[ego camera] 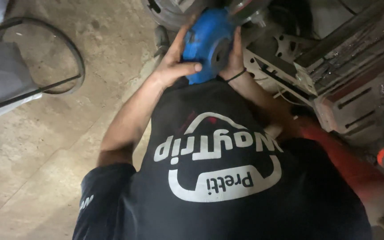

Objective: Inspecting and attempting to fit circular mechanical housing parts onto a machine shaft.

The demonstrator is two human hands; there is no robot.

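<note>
Both hands clasp a blue metal housing (207,42) above the concrete floor (45,146). The left hand (174,60) wraps its side, fingers (187,67) spread; the right hand (234,55) presses flat opposite, beside grey machine parts (290,53).

The blue housing (207,42) looks like cast metal with a matt, slightly chipped paint, and its round centre is bare dark metal. The floor (45,146) is rough, stained concrete. At the right edge of the floor, the metal frames (352,66) look dull, grey and dusty.
</note>
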